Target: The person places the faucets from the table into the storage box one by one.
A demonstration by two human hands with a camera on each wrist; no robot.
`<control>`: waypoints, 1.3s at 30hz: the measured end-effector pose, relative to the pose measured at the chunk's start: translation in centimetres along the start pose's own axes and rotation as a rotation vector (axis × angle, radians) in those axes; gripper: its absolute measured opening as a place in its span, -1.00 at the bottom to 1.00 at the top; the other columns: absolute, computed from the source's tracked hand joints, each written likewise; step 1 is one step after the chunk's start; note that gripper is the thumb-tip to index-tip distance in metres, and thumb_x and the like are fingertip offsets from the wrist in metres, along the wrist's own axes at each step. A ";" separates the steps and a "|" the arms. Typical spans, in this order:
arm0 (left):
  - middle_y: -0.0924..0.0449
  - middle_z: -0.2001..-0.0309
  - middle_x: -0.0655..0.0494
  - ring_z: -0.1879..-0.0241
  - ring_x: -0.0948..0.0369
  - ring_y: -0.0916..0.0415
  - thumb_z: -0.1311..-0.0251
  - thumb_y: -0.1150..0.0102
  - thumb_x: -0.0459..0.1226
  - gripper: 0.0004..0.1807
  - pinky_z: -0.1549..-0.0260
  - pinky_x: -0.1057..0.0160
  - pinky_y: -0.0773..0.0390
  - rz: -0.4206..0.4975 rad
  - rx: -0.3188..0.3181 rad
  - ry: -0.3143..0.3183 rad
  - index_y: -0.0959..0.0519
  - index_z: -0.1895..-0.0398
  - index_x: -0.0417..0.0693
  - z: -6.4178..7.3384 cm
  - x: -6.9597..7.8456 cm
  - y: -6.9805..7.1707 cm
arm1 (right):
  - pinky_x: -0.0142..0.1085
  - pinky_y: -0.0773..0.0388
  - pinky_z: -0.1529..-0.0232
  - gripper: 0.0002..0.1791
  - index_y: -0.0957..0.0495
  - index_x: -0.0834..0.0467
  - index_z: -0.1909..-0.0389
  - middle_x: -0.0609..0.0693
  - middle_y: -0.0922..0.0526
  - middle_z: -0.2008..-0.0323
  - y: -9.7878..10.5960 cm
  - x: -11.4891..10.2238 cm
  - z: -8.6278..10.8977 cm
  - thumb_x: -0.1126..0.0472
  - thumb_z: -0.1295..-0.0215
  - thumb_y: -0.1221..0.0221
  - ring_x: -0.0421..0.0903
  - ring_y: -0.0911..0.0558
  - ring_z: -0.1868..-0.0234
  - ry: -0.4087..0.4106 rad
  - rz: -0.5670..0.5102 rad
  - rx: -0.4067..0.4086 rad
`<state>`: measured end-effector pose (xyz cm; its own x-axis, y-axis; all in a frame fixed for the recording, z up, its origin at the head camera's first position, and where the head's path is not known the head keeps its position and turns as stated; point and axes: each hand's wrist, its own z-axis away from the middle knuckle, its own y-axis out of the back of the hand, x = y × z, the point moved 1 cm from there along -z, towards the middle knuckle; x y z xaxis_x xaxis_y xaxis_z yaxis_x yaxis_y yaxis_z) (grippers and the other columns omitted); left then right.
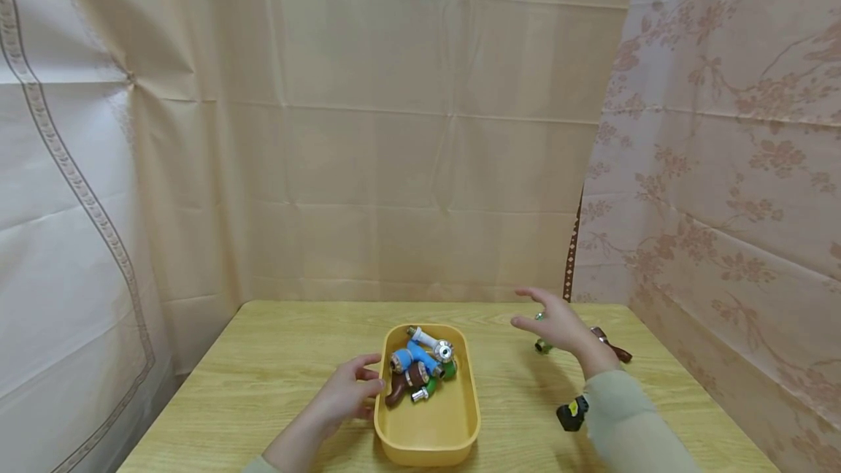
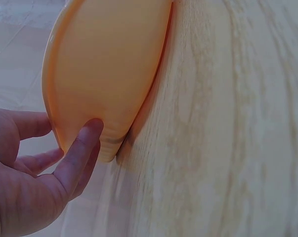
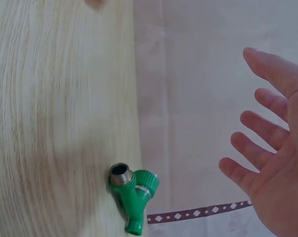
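Observation:
My left hand (image 1: 347, 390) rests with its fingertips against the left wall of a yellow plastic bin (image 1: 427, 456); in the left wrist view, fingers touch the bin's outer side (image 2: 104, 64). Inside lie a white tap (image 1: 425, 339), a blue tap (image 1: 414, 356), a brown tap (image 1: 397, 389) and green tap parts (image 1: 431, 385), partly covered by the others. My right hand (image 1: 555, 321) is raised over the right of the table, fingers spread and holding nothing. Below it is a green tap (image 3: 134, 197) with a threaded metal end, mostly hidden by the hand in the head view.
A brown tap (image 1: 614, 347) lies beyond my right wrist near the table's right edge. A black piece with a yellow mark (image 1: 572, 414) sits beside the right sleeve. The wooden table (image 1: 276, 356) is bordered by hanging beige curtains (image 1: 394, 166) and patterned cloth (image 1: 742, 166).

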<state>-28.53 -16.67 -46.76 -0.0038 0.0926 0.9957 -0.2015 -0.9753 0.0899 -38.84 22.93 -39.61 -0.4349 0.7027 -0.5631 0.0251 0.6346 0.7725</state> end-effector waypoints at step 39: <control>-0.41 0.01 -0.22 0.24 0.04 -0.61 -0.34 -0.16 -0.43 -0.34 0.39 0.04 -0.76 -0.003 -0.001 0.018 -0.22 -0.46 -0.39 0.0 0.1 0.0 | 0.39 -0.30 -0.27 -0.09 -0.23 0.25 -0.51 0.34 -0.29 -0.44 -1.0 4.4 1.6 -0.17 -0.34 -0.30 0.42 -0.28 -0.39 -0.141 -0.018 -0.043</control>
<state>-28.53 -16.67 -46.61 -0.0206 0.0991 0.9949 -0.2024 -0.9749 0.0929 -39.32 25.95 -43.31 -0.3040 0.7318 -0.6100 -0.0212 0.6349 0.7723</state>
